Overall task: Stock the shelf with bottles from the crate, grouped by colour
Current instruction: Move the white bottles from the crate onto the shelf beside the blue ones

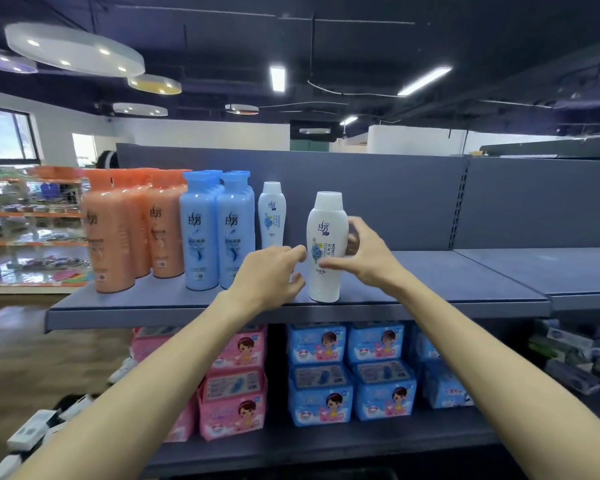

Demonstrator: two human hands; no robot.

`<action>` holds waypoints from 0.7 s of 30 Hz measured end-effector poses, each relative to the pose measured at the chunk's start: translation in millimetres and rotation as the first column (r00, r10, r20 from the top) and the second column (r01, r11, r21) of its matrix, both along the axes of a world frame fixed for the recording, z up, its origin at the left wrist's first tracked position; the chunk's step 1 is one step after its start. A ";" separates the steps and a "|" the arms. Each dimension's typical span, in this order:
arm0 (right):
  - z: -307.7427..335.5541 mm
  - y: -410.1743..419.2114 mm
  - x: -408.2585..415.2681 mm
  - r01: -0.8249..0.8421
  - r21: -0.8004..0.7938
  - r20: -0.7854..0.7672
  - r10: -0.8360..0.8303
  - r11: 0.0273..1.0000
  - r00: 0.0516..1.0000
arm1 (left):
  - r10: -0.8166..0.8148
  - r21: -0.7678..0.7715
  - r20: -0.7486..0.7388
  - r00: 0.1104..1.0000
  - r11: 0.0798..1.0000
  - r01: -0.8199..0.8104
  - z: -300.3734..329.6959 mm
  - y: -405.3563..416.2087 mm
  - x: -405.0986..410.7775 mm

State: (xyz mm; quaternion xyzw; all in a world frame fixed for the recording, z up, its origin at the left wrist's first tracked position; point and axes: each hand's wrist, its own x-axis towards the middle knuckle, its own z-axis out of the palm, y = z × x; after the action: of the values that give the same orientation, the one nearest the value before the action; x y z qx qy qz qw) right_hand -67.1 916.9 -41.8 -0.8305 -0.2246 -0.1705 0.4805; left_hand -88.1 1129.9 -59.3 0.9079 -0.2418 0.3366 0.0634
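A white shampoo bottle stands upright near the front edge of the grey metal shelf, its white cap on top. Its label carries the Chinese brand characters 拉芳, a blue flower print and the vertical word "REFRESH", partly covered. The right hand curls round the bottle's right side, thumb across the lower front and fingers behind, holding it. The left hand sits just beside the bottle's left side with its fingers loosely curled, the fingertips at the bottle's edge; whether they actually touch it cannot be told.

Further back on the same shelf stands a second white bottle of the same kind, apart from the held one, with the same blue flower label; its small print is too blurred to read. Left of it stand the blue bottles in a tight group, two in front and more behind, each marked 拉芳 in dark characters. Left again are the orange bottles, also grouped several deep, with the same brand characters.

On the lower shelf beneath, pink packs are stacked on the left and blue packs on the right, each printed with a cartoon child's face; their lettering is not legible. White boxes lie on the floor at lower left.
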 end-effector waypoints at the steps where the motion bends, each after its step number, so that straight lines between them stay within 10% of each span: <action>1: -6.6 -0.9 1.5 0.015 -0.012 -0.011 -0.015 1.000 1.000 | 0.003 -0.005 -0.010 1.000 1.000 -0.003 -2.2 -0.1 3.1; 21: -30.5 13.9 66.6 0.169 -0.258 -0.085 -0.196 0.951 0.977 | 0.124 -0.132 -0.130 0.984 0.981 -0.141 -32.5 -1.2 65.7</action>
State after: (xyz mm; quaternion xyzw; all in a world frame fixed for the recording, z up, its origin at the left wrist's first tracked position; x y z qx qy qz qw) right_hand -0.5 930.9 -72.3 -0.9094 -0.1399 -0.1389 0.3661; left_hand -22.5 1128.8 -91.8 0.9339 -0.1518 0.3008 0.1194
